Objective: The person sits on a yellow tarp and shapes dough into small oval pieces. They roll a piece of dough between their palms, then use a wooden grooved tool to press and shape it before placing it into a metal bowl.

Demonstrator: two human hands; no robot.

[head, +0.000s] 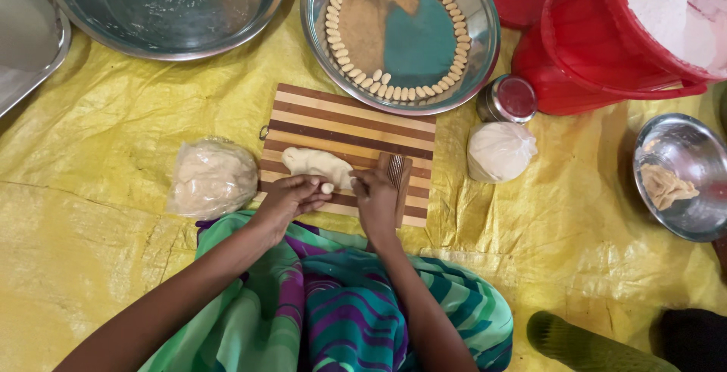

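I see both hands meeting at the near edge of the striped cutting board (pixel 344 126). My left hand (pixel 291 198) has its fingers curled together around a small dough piece (pixel 327 188), which peeks out at the fingertips; the right hand (pixel 376 194) closes in from three o'clock, fingertips pressed to the same piece, so the two pinch it between them. Just past them, at twelve o'clock, lies the dough lump (pixel 316 163), kept within easy reach for pulling bits off. Its long axis runs roughly nine to three, tilted slightly, the thicker end toward nine o'clock. A ridged wooden tool (pixel 397 171) rests on the board beside the right hand, ridges running twelve to six. At twelve o'clock beyond the board, a steel bowl (pixel 485 35) holds shaped pieces (pixel 394 93) ringed around its floor, apparently spaced so they do not stick. A wrapped dough ball (pixel 212 179) sits at nine o'clock, a bag of flour (pixel 498 152) at two.
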